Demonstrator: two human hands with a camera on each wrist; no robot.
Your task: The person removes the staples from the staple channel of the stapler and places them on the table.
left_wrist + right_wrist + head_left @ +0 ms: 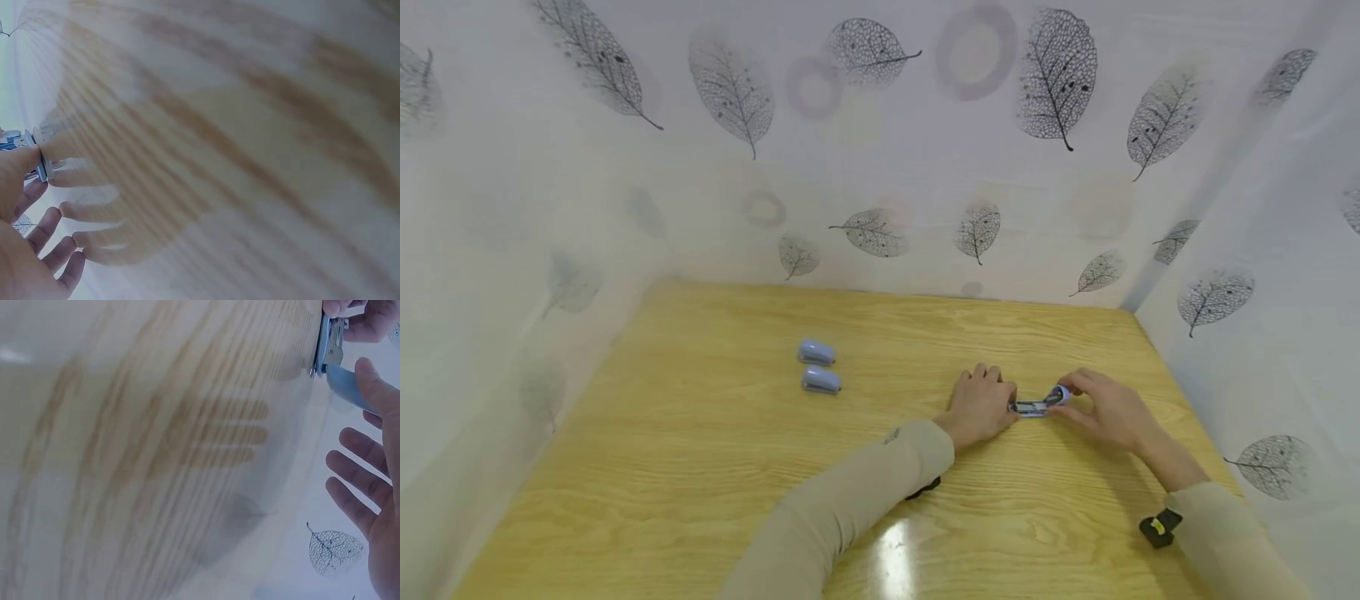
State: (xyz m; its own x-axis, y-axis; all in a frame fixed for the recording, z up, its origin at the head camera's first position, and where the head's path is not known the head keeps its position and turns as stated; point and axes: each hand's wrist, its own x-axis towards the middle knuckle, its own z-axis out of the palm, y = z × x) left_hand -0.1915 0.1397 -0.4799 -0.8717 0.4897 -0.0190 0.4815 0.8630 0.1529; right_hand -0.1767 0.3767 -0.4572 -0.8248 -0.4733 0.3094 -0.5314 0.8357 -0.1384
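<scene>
A small blue stapler (1032, 408) lies on the table between my hands, its blue top cover (347, 386) swung up and back so the metal inside shows. My left hand (979, 408) pinches the left end of the stapler's base between thumb and forefinger; in the left wrist view the other fingers are spread apart. With thumb and forefinger, my right hand (1112, 410) pinches the raised cover at the right end, its remaining fingers extended in the right wrist view. Any staples inside are too small to make out.
Two more blue staplers, a farther one (816, 352) and a nearer one (822, 381), lie side by side left of my hands. The wood-grain table (700, 467) meets a leaf-patterned curtain (910, 167) at the back and sides.
</scene>
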